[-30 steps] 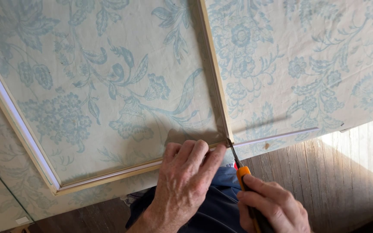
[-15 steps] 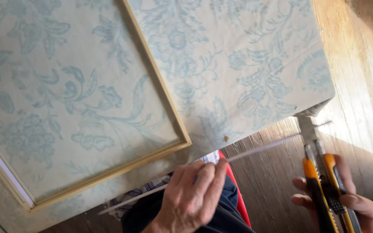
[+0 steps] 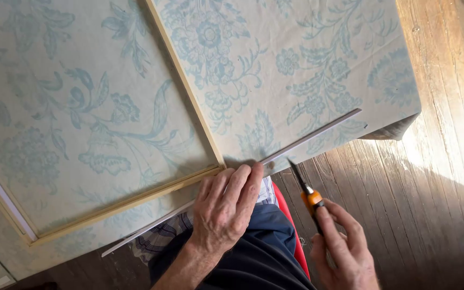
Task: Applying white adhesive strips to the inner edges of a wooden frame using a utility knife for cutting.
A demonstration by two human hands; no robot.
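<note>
A pale sheet with a blue flower pattern (image 3: 296,64) lies over a thin wooden frame (image 3: 183,86). A long grey straightedge (image 3: 318,134) runs slantwise along the sheet's near edge. My left hand (image 3: 226,207) presses flat on the straightedge near the frame's corner. My right hand (image 3: 342,252) grips an orange utility knife (image 3: 306,190). Its blade is out and points up at the straightedge, with the tip just short of it, to the right of my left fingers.
A dark wooden plank floor (image 3: 447,177) shows at the right and below, sunlit at the far right. My dark blue trousers (image 3: 264,252) and a red object (image 3: 285,207) lie under my hands. The sheet's right corner hangs over the floor.
My right hand has brought the knife in from the far right to just below the straightedge. The left hand stays pressed on the straightedge.
</note>
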